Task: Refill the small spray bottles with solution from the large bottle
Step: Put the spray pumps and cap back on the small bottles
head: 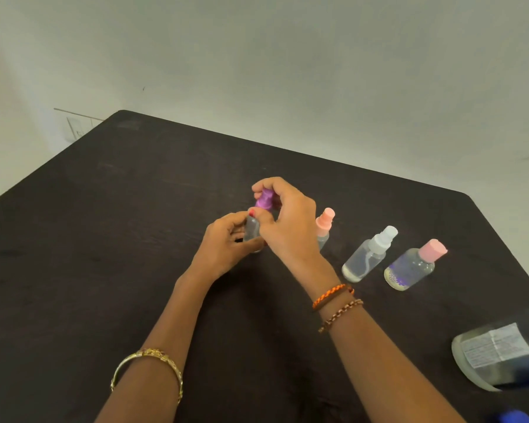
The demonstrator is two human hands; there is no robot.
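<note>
Gold bangle, orange braided bracelet, red nail polish

Purple-capped clear spray bottle stands upright; three others stand rightward; large bottle nearest.

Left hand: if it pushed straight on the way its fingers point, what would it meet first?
The left hand already grips the small clear bottle; past that, probably the right hand on the purple spray cap, though depth is unclear.

One wide-angle camera on the person's head looks forward and down, close over the dark counter, with the pale wall filling the upper frame.
</note>
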